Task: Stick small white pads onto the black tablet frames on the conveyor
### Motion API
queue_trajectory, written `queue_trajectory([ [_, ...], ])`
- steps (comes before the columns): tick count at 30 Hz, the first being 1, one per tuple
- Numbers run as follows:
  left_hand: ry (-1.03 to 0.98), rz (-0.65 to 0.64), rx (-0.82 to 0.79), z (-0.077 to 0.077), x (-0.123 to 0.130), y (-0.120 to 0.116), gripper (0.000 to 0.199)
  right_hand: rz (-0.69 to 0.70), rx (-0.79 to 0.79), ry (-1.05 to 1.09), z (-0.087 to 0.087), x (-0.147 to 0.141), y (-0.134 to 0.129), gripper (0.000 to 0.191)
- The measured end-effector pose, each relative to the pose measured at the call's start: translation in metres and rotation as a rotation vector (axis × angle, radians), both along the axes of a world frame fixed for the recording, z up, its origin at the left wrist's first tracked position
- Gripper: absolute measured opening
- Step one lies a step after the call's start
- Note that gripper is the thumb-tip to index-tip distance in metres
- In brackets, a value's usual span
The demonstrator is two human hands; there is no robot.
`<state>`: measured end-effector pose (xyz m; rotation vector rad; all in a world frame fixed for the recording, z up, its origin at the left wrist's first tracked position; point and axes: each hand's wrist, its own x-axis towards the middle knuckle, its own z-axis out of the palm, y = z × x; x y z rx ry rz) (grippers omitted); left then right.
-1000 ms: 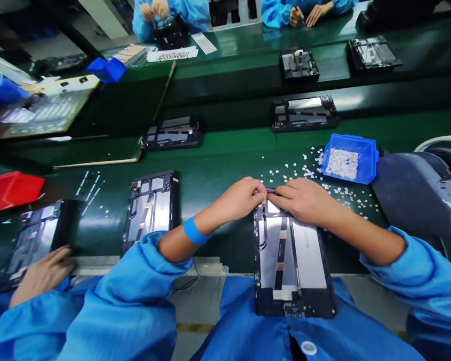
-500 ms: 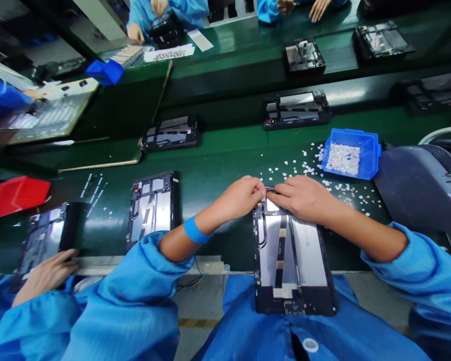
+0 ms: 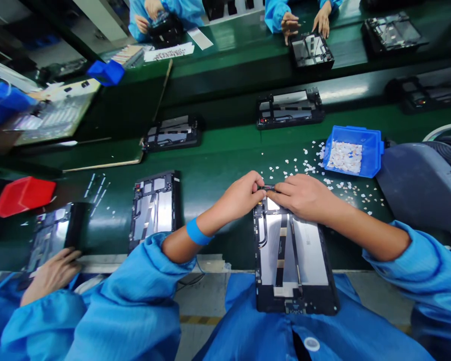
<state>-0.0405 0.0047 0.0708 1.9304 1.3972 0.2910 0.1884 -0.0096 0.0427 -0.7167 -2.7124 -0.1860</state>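
An opened tablet (image 3: 306, 260), its silver battery and black flat cables exposed, lies in front of me, its near end overhanging the bench edge by my blue smock. My left hand (image 3: 242, 196), with a blue band at the wrist, is closed in a pinch at the tablet's far left corner; whatever is between the fingertips is too small to make out. Across the far edge, my right hand (image 3: 304, 198) grips the tablet, its thumb and fingers close to the left fingertips. Small white pieces (image 3: 308, 165) lie scattered just beyond my hands.
A blue bin (image 3: 376, 145) of white pieces stands at right beside a grey machine (image 3: 421, 185). More opened tablets (image 3: 154, 205) lie left and on the belt. A neighbour's hand (image 3: 54, 273) is at lower left, near a red bin (image 3: 24, 195). Co-workers' hands (image 3: 304, 22) are across.
My left fingers have shifted slightly at the tablet's corner; the right hand stays put. Across the line, a co-worker's hands have come down to a tablet. One belt tablet sits slightly further left.
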Motion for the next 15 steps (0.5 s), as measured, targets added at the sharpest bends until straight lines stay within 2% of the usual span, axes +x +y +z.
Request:
queue_trajectory([
  [2, -0.033, 0.041, 0.019, 0.000, -0.002, -0.005, 0.014, -0.004, -0.004, 0.004, 0.000, 0.000, 0.000, 0.027],
  [4, -0.032, 0.034, 0.109, 0.001, -0.007, -0.014, 0.011, -0.008, -0.011, 0.009, 0.001, 0.000, -0.001, 0.027],
  [6, 0.034, -0.034, 0.269, 0.004, -0.014, -0.024, 0.010, -0.008, -0.027, 0.016, 0.001, 0.000, -0.001, 0.028],
  [9, 0.187, -0.198, 0.472, 0.006, -0.024, -0.039, 0.021, -0.010, -0.053, 0.030, 0.001, -0.001, -0.002, 0.029],
  [12, 0.307, -0.292, 0.566, 0.003, -0.029, -0.047, 0.028, -0.013, -0.055, 0.031, 0.000, 0.000, -0.003, 0.029],
  [15, 0.395, -0.324, 0.612, 0.001, -0.028, -0.052, 0.033, -0.007, -0.033, 0.011, 0.001, 0.000, -0.002, 0.030],
])
